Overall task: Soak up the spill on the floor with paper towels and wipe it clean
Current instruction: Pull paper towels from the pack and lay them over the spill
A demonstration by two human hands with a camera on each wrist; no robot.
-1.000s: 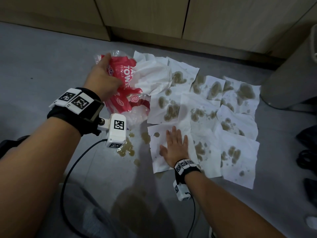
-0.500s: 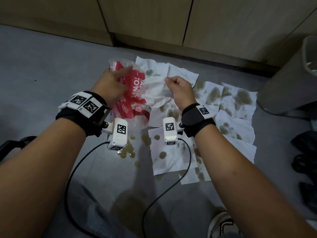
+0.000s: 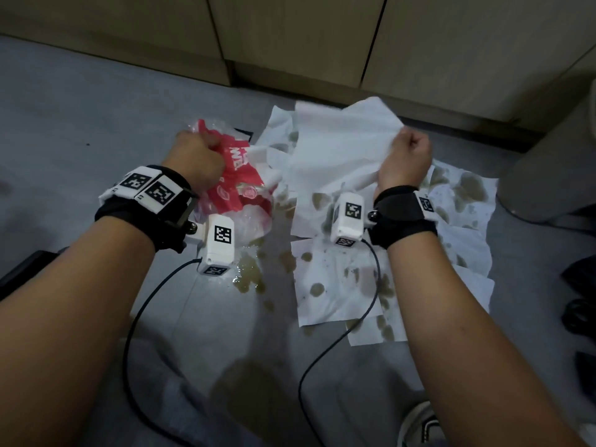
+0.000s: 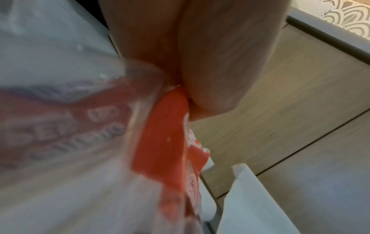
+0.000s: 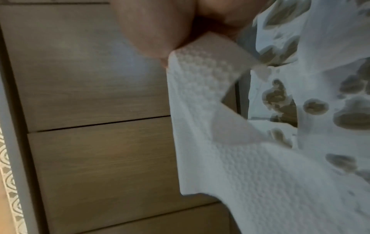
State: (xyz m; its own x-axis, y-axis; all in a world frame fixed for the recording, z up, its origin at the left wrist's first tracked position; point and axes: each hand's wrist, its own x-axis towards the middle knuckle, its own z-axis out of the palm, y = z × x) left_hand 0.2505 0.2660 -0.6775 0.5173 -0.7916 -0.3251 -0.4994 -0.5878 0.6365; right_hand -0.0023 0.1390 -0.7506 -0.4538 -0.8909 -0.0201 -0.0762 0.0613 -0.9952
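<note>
My left hand (image 3: 196, 156) grips the red and clear plastic paper towel pack (image 3: 240, 188) above the grey floor; the left wrist view shows that pack (image 4: 164, 142) pinched under my fingers. My right hand (image 3: 408, 156) holds a clean white paper towel sheet (image 3: 342, 140), stretched out from the pack's mouth and lifted; its embossed surface (image 5: 250, 174) fills the right wrist view. Several brown-stained towels (image 3: 461, 204) lie flat on the floor to the right. A bare brown spill puddle (image 3: 250, 275) sits below my left wrist camera.
Wooden cabinet doors (image 3: 290, 37) run along the back. A grey bin (image 3: 554, 172) stands at the right edge, dark objects (image 3: 580, 301) below it. Camera cables trail across the floor toward me, and a shoe (image 3: 422, 427) shows at the bottom.
My right hand left the towel it pressed on the floor, went up to the pack, took hold of a fresh sheet and pulled it out to the right. My left hand kept hold of the pack.
</note>
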